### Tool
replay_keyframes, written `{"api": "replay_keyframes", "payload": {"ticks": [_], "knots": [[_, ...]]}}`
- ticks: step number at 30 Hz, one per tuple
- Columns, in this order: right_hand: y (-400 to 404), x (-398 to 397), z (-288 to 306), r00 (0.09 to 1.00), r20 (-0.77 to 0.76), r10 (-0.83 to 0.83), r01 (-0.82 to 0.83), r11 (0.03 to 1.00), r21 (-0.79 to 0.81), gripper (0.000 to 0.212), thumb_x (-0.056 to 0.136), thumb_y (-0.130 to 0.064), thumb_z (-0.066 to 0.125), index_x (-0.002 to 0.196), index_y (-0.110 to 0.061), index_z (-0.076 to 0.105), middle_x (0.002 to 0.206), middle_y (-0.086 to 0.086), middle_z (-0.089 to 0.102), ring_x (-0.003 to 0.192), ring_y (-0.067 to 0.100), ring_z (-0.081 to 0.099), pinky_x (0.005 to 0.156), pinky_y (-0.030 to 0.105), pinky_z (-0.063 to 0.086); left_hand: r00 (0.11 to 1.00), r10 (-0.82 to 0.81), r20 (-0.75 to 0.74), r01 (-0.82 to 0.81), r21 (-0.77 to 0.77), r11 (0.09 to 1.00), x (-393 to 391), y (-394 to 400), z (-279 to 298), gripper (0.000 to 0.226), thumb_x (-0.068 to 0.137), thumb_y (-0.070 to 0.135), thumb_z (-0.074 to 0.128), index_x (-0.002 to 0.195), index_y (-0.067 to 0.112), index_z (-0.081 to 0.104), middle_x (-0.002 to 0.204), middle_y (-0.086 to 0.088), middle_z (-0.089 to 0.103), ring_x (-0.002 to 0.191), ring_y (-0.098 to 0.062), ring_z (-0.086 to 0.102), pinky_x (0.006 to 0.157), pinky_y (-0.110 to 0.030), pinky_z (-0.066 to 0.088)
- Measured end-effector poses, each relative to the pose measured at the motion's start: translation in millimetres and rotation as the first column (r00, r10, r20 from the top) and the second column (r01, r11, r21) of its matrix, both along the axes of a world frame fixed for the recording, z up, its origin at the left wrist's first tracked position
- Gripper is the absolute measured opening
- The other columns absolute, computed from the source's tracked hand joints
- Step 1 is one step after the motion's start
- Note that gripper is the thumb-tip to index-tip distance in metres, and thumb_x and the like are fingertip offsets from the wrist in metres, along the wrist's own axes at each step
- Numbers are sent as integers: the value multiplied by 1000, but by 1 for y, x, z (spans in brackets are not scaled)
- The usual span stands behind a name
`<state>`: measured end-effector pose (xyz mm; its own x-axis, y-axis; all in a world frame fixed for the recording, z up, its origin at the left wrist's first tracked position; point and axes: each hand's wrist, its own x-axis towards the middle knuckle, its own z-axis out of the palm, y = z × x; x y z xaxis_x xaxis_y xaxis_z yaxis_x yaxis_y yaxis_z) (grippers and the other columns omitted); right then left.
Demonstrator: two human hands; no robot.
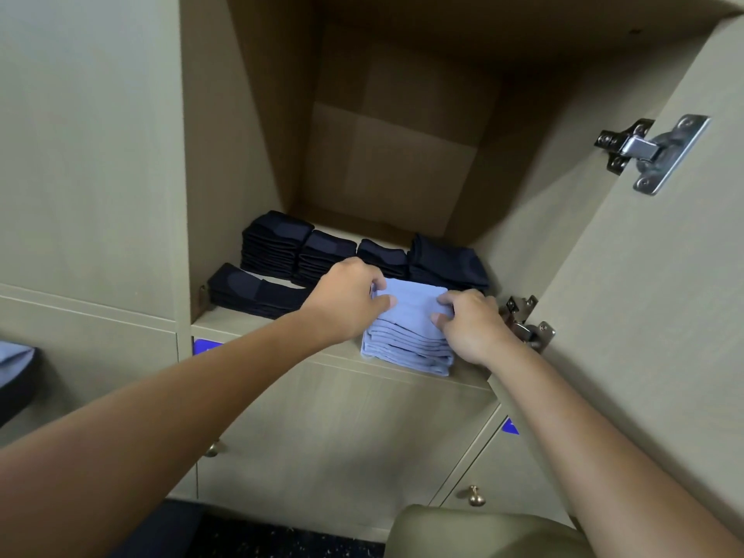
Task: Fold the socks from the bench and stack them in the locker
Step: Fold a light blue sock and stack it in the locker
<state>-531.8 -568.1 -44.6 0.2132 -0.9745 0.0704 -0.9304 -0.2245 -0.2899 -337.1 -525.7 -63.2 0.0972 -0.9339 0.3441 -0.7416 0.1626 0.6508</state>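
Head view shows both your hands on the light blue sock stack, which sits at the near edge of the locker shelf, right of centre. Your left hand pinches the top sock at its left side, thumb over the fabric; your right hand has its fingers curled round the right edge of the same layers. Behind, dark sock piles line the far part of the shelf, and one dark pile lies near left. You look to be at the stacking step, squaring the top pair. Next calls for letting go cleanly without dragging the layers, then returning to the bench for more.
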Motion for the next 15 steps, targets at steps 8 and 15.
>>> {"api": "replay_keyframes", "payload": {"ticks": [8,15], "knots": [[3,3,2,995,93,27,-8,980,-200,23,102,-14,47,113,-15,67,119,9,60,122,32,44,94,35,39,998,-33,62,38,-73,997,7,17,20,17,97,32,66,107,20,70,106,7,72,84,-10,61,80,-26,47],[11,13,-2,986,2,165,-162,970,-182,38,104,-27,50,139,-14,58,140,8,55,131,27,49,107,41,42,984,-85,158,79,43,996,24,27,21,24,95,35,67,116,22,71,116,6,70,92,-12,60,82,-29,46]]}}
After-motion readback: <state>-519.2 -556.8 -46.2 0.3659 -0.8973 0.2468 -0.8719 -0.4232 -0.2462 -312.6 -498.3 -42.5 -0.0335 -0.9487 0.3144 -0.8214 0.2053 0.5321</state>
